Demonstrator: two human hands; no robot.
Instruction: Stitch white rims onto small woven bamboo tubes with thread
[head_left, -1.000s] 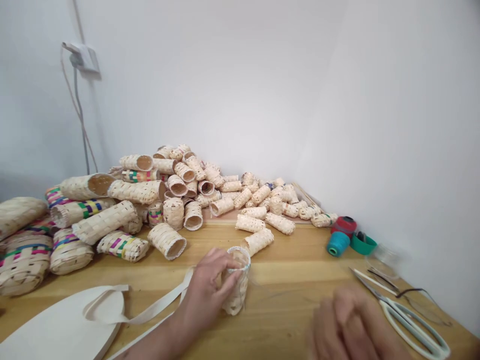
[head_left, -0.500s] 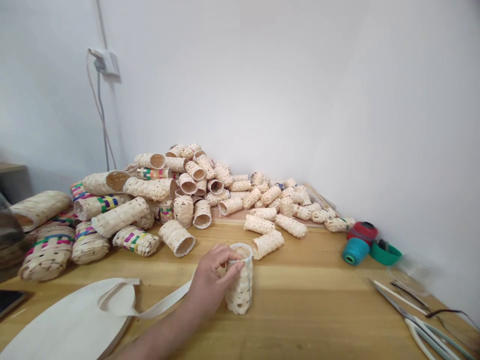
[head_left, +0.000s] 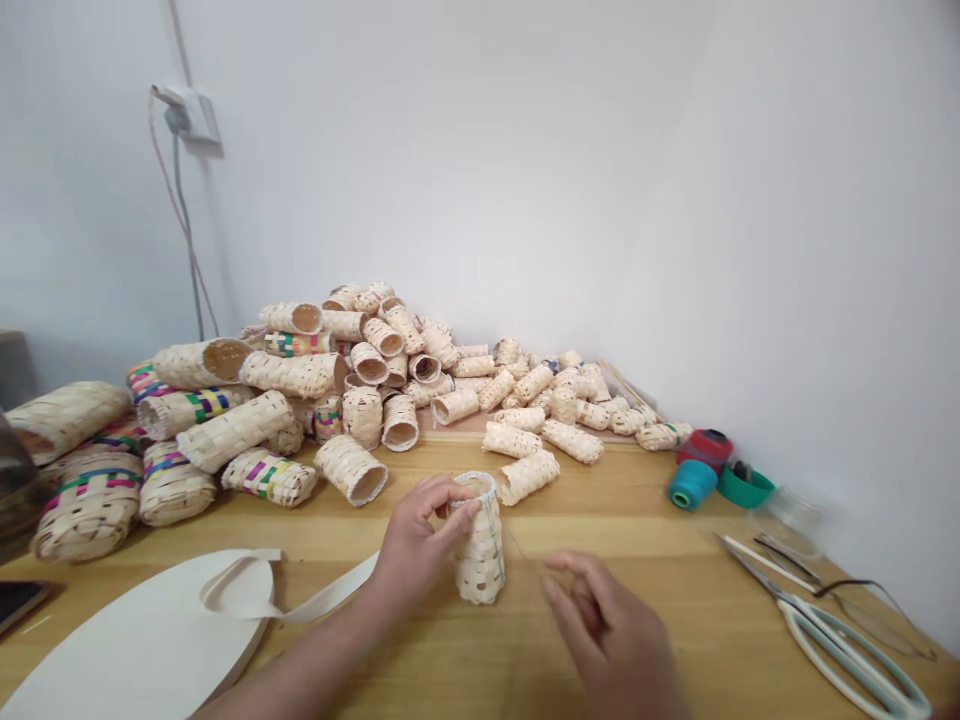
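A: Right hand [head_left: 615,632] came into view, right of the woven basket [head_left: 480,562]. Fingers?
B: Curled, blurred; can't tell if pinching. Left hand [head_left: 420,537]: fingers pinch the rim, basket body just below them, probably to keep it upright.

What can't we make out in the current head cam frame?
Right hand, head view: motion-blurred; can't tell what, if anything, it pinches.
Woven basket, head view: left hand hides part of its wall.
Flat dark object, head view: cut off by left edge.
Clear container, head view: blurred; contents unclear.
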